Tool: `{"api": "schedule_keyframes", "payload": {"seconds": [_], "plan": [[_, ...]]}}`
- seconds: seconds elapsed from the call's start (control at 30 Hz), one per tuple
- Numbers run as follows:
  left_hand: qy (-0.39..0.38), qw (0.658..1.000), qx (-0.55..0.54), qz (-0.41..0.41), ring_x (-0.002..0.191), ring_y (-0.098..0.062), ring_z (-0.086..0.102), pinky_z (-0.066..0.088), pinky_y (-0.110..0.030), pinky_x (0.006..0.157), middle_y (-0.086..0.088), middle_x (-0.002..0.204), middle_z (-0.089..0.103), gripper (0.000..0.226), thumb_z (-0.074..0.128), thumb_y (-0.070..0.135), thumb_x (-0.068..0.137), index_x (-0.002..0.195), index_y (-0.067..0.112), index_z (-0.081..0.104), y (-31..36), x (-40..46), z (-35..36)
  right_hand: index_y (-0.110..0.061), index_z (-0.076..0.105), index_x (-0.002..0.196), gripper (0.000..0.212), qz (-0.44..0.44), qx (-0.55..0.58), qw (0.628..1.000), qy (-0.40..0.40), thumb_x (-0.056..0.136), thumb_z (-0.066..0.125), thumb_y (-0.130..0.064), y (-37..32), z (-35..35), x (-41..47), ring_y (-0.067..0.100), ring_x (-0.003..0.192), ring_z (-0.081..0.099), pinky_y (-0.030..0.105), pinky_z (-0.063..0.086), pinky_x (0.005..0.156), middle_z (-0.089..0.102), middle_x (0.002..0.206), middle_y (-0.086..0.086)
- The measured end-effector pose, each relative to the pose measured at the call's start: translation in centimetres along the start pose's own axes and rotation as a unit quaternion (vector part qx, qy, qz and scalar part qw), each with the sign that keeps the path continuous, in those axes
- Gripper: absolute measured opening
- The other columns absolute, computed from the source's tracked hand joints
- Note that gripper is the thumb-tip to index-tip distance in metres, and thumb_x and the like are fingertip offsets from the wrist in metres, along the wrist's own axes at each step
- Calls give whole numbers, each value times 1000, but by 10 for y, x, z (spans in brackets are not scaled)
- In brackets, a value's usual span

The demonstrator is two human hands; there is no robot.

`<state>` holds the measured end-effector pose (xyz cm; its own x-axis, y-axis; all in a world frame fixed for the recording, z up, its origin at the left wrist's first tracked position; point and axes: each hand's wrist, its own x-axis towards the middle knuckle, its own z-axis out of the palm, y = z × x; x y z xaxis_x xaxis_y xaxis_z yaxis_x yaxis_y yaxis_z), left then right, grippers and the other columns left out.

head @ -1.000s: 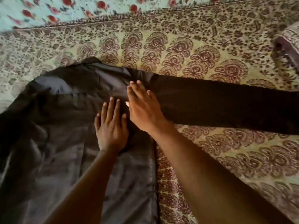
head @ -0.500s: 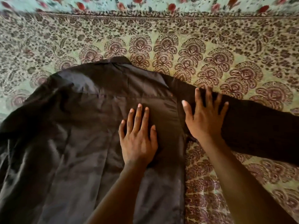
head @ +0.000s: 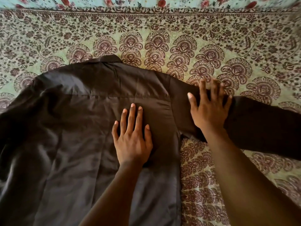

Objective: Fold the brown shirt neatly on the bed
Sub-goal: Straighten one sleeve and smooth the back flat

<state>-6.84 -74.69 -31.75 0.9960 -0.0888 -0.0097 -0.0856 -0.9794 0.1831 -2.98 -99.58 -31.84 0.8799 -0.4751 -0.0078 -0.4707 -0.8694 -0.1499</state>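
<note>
2 flat hands [head: 132, 142] [head: 210, 108] on brown shirt [head: 73, 128], paisley bedspread [head: 162, 35] beneath

One head-worn wide-angle view, close above the bed [head: 211, 38], looking forward and steeply down, near edge out of frame, far edge along the top, both forearms entering from below

The brown shirt [head: 78, 128] lies spread flat on the bed [head: 162, 30], back side up, collar toward the far edge. It looks smooth and a bit shiny. One long sleeve [head: 260, 124] stretches out toward the right edge.
</note>
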Motion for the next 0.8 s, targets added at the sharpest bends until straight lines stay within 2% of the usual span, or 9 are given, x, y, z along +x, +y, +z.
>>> {"api": "schedule_keyframes", "payload": {"seconds": [0.07,0.17,0.23,0.33,0.4,0.5,0.6,0.7,0.8], "plan": [[5,1000,-1,-1,160,-16,8,16,-47,126,9,172,8,61,26,50,106,163,33,17,0,-2,1,-24,18,163,75,14,17,1000,22,102,18,-67,-17,-4,3,36,159,4,66,8,124,11,172,10],[15,1000,-5,0,159,-16,9,17,-48,126,9,172,10,61,27,50,105,163,32,19,-1,-3,1,-18,23,163,68,-165,27,986,22,105,27,-55,-50,-3,-9,33,159,12,61,12,125,16,171,9],[17,1000,-8,1,159,-16,10,17,-47,126,9,172,11,61,27,49,105,163,32,19,0,-2,1,-26,24,163,67,-229,27,973,-24,104,27,-58,-48,0,-24,29,159,14,60,19,124,15,172,4],[13,1000,-14,-2,159,-16,10,16,-47,126,9,172,11,61,27,49,106,163,32,18,1,-4,1,-46,18,160,65,-165,-12,986,-37,100,22,-70,3,-2,-39,25,159,14,58,18,122,10,173,-2],[14,1000,-6,5,159,-17,9,16,-48,126,8,173,8,60,26,49,106,163,32,17,2,-3,0,-49,13,160,66,-107,-26,993,-45,99,17,-74,42,-15,-44,26,159,13,60,17,122,9,173,-2],[-6,1000,0,7,160,-21,7,14,-52,127,6,173,6,61,20,50,106,164,29,15,3,-2,-2,-44,12,162,70,-57,-29,995,-78,99,12,-74,68,-29,-40,31,159,7,63,12,123,9,173,1],[-10,1000,-26,14,159,-26,12,12,-56,126,-3,172,17,62,22,51,107,160,19,30,19,-2,-9,-26,32,160,67,-75,-30,997,-21,104,21,-61,50,-36,-37,34,157,16,63,15,123,24,169,6],[28,989,-70,130,155,-27,25,26,-52,121,-7,166,33,50,35,34,105,149,14,47,59,3,-13,-17,38,157,58,-182,-20,983,7,107,30,-43,31,-30,-49,28,158,20,57,22,123,28,169,5],[2,962,-118,247,156,-24,24,29,-48,120,-4,167,32,52,35,29,104,153,13,44,106,18,-4,-25,26,162,63,-147,-3,988,-38,106,21,-52,50,-18,-56,26,159,10,54,21,125,14,172,4]]}}
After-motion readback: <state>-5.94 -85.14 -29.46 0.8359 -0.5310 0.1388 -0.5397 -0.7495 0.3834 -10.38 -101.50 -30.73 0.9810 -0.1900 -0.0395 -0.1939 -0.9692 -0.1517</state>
